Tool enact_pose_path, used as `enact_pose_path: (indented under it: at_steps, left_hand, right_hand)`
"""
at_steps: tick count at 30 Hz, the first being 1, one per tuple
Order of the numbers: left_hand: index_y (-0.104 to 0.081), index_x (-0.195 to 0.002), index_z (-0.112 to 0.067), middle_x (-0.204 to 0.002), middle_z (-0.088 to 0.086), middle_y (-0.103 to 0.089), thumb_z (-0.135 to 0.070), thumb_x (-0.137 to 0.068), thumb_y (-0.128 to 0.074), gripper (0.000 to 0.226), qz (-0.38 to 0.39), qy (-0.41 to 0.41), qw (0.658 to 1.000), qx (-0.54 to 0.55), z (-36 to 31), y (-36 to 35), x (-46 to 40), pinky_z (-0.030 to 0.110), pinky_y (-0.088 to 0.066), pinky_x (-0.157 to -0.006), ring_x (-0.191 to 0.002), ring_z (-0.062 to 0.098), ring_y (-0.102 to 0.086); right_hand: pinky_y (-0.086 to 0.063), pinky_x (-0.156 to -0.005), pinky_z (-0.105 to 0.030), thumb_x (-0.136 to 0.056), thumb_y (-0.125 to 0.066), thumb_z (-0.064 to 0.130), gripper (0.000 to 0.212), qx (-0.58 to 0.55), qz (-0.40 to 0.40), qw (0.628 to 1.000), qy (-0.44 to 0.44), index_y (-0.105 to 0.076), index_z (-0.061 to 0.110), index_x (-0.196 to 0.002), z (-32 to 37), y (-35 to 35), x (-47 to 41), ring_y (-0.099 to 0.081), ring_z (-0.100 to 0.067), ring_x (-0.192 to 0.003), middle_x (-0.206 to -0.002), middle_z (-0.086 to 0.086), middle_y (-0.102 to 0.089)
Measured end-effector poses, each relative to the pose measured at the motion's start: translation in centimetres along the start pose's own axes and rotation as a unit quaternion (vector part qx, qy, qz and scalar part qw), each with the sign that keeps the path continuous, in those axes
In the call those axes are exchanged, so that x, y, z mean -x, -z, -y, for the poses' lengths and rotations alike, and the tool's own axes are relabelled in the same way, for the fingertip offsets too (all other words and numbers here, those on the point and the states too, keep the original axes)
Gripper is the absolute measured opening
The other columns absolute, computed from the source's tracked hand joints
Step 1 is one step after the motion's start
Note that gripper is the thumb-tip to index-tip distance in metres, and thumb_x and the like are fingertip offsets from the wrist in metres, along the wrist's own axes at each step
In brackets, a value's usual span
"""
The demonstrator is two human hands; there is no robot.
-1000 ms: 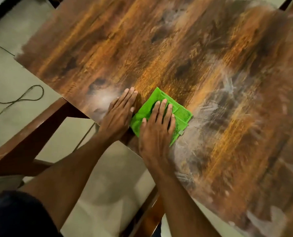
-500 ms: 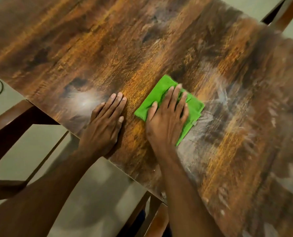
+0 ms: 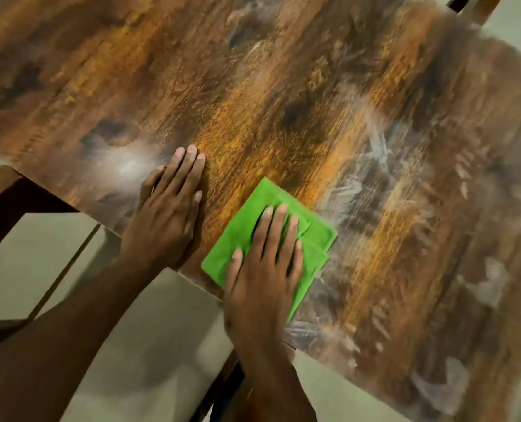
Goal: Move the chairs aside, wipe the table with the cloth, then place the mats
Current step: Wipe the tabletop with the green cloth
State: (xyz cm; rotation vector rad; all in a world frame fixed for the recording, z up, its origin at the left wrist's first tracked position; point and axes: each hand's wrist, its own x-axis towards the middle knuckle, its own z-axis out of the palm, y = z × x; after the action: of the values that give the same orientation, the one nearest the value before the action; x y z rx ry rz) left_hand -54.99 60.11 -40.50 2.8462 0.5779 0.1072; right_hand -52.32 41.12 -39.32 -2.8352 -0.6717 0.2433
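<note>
My right hand (image 3: 260, 269), fingers straight & together, presses flat on the folded green cloth (image 3: 311, 239) near the table (image 3: 283, 102) edge. Left hand (image 3: 169, 208) lies flat w/ fingers together, just beside it on bare wood.

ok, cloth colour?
Bright green cloth, folded, under the right hand; head view.

A home dining area: wood-grain table (image 3: 283, 102) (smeared), tiled floor (image 3: 149, 345) beneath.

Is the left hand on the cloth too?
No, the left hand lies flat on the bare table beside the cloth; only the right hand presses it.
</note>
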Motion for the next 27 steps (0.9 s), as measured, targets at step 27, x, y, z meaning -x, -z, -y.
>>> enact_pose_path:
  at_steps: [27]
  left_hand:
    - [-0.024, -0.168, -0.011, -0.176, 0.006, -0.020, -0.023, -0.115, -0.029, 0.055, -0.015, -0.012, 0.999, 0.028, 0.5, 0.0, 0.0, 0.045, -0.019, -0.131, -0.165, 0.018, -0.009]
  right_hand:
    - [-0.012, -0.133, -0.050, -0.107, -0.041, 0.042, 0.080, -0.031, 0.001, 0.999, -0.018, -0.003, 0.010, -0.170, 6.5, -2.1, 0.2, -0.001, -0.032, -0.165, -0.178, -0.011, 0.002]
